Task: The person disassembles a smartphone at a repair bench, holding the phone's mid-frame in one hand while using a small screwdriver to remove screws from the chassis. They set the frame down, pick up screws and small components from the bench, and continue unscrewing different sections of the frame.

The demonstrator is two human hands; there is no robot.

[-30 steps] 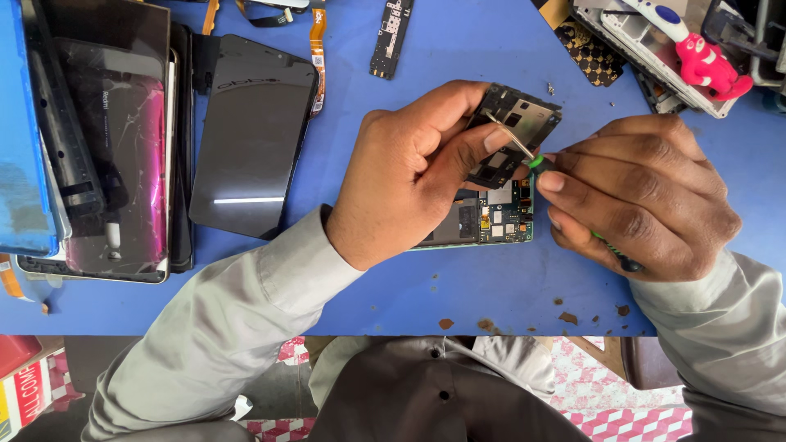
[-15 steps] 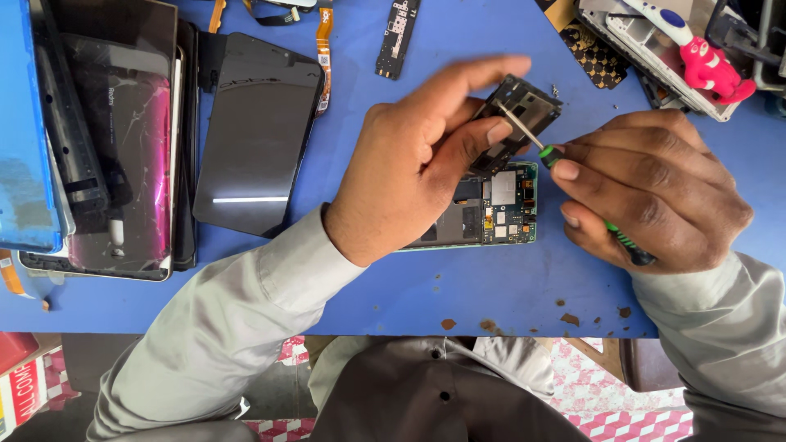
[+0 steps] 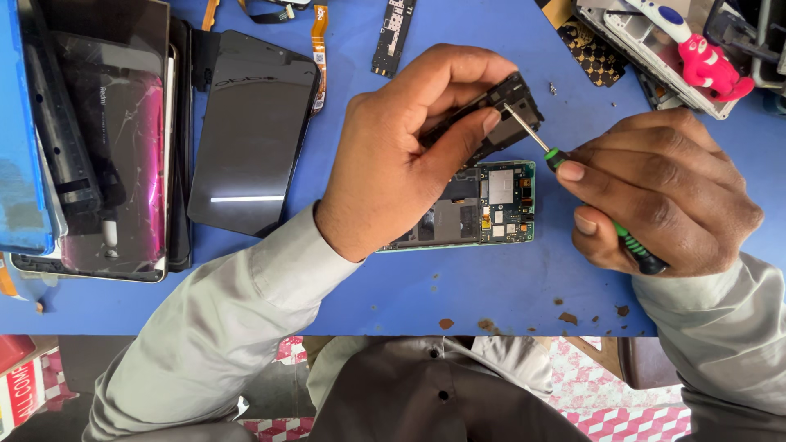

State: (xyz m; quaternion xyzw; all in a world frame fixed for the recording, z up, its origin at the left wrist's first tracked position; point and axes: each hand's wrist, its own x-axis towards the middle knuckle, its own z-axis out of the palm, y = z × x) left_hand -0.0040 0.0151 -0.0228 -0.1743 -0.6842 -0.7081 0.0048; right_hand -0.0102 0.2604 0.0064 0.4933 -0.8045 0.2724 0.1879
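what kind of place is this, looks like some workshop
Most likely a phone repair bench. The left hand holds a black cover piece above an opened phone with a bare circuit board, the right hand works a small screwdriver, and loose phone screens lie on the blue table.

Blue table carries everything. Open phone body with its green circuit board showing lies flat near the middle, partly covered by a hand. To its left a dark phone screen panel lies face up, next to a cracked magenta-tinted phone panel stacked on other dark panels at the far left (how many in the stack, cannot tell). Orange flex ribbon cable and narrow black circuit strip lie along the top edge. Top right: silver phone frame with a pink toy figure on it. Small brown chips are scattered near the front edge.
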